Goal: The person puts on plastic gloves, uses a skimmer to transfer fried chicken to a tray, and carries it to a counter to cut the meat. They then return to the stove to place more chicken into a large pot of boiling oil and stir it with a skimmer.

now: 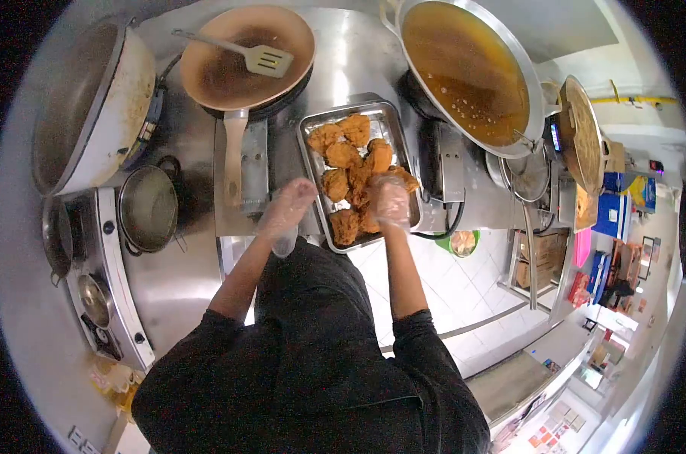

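Observation:
A rectangular metal tray [308, 155] holds several browned pieces of fried chicken [343, 154] on the steel counter. Clear plastic gloves cover both hands. Over the tray's right side, my right hand [391, 201] has its fingers closed around a piece of fried chicken [409, 180], which is partly hidden by the glove. My left hand [290, 206] hovers just off the tray's left edge. Its fingers are drawn together, and nothing shows between them.
A big pan of oil [464, 68] stands behind the tray to the right. At the back left, a frying pan [207, 91] bears a slotted spatula [267, 60]; its handle points toward me. A deep pot [148, 208] and a gas stove [116, 257] are at left.

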Motion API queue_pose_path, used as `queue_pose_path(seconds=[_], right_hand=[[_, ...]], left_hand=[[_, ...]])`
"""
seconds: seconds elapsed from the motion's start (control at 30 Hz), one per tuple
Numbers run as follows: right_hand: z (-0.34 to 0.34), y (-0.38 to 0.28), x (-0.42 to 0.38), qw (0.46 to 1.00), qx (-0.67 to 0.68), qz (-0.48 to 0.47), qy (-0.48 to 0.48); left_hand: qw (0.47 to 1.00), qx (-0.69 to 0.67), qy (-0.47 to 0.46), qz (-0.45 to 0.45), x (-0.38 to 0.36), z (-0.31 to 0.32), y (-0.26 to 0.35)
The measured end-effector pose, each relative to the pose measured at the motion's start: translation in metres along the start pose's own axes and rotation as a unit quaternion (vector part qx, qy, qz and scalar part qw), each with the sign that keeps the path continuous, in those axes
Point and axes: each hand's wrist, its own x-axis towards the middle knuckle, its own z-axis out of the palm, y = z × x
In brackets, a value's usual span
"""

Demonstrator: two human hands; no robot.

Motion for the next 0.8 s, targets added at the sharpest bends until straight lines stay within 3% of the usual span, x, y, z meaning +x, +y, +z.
queue_pose_path(seconds=[0.13, 0.17, 0.2, 0.27, 0.3, 0.33, 0.37, 0.4, 0.43, 0.47, 0.5, 0.53, 0.57, 0.63, 0.67, 0.7, 0.73, 0.8], right_hand=[[-0.013, 0.000, -0.022, 0.997, 0.065, 0.000, 0.042], [-0.019, 0.000, -0.030, 0.995, 0.079, 0.001, 0.060], [-0.015, 0.003, -0.045, 0.986, 0.100, 0.031, 0.128], [0.001, 0.011, -0.081, 0.950, 0.139, 0.088, 0.266], [-0.007, 0.003, -0.096, 0.916, 0.196, 0.243, 0.251], [-0.018, -0.009, -0.108, 0.855, 0.249, 0.392, 0.231], [-0.005, -0.009, -0.116, 0.801, 0.313, 0.501, 0.094], [0.018, -0.006, -0.124, 0.713, 0.372, 0.594, -0.040], [0.042, -0.018, -0.139, 0.577, 0.610, 0.538, 0.069], [0.059, -0.030, -0.145, 0.400, 0.793, 0.422, 0.184], [0.062, -0.030, -0.143, 0.436, 0.772, 0.446, 0.126], [0.064, -0.030, -0.140, 0.467, 0.747, 0.469, 0.065], [0.061, -0.037, -0.133, 0.451, 0.719, 0.519, 0.104], [0.083, -0.045, -0.122, 0.443, 0.660, 0.582, 0.174], [0.119, -0.054, -0.122, 0.457, 0.638, 0.562, 0.259], [0.102, -0.052, -0.116, 0.474, 0.595, 0.600, 0.248], [0.084, -0.051, -0.112, 0.487, 0.551, 0.636, 0.233], [0.077, -0.045, -0.112, 0.398, 0.569, 0.662, 0.283]], left_hand=[[0.999, 0.041, 0.017, 0.000, 0.046, 0.002, 0.063], [0.993, 0.098, 0.019, 0.056, 0.065, 0.002, 0.072], [0.982, 0.153, 0.021, 0.112, 0.087, 0.001, 0.079], [0.941, 0.295, 0.079, 0.143, 0.144, 0.009, 0.076], [0.912, 0.362, 0.109, 0.158, 0.172, 0.016, 0.067], [0.905, 0.389, 0.084, 0.151, 0.201, 0.024, 0.035], [0.895, 0.416, 0.055, 0.151, 0.234, 0.030, -0.010], [0.873, 0.461, 0.014, 0.155, 0.249, 0.032, -0.011], [0.849, 0.503, -0.027, 0.162, 0.265, 0.033, -0.011], [0.807, 0.561, -0.072, 0.172, 0.261, 0.033, 0.005], [0.877, 0.459, -0.023, 0.144, 0.261, 0.036, 0.006], [0.865, 0.491, -0.050, 0.092, 0.269, 0.032, 0.010], [0.740, 0.646, -0.072, 0.172, 0.307, 0.028, -0.049], [0.810, 0.567, -0.023, 0.147, 0.296, 0.024, -0.031], [0.767, 0.618, -0.073, 0.157, 0.291, 0.020, -0.018], [0.718, 0.666, -0.119, 0.165, 0.286, 0.015, -0.006], [0.743, 0.637, -0.116, 0.169, 0.278, 0.011, 0.005], [0.803, 0.567, -0.097, 0.156, 0.256, 0.011, 0.011]])
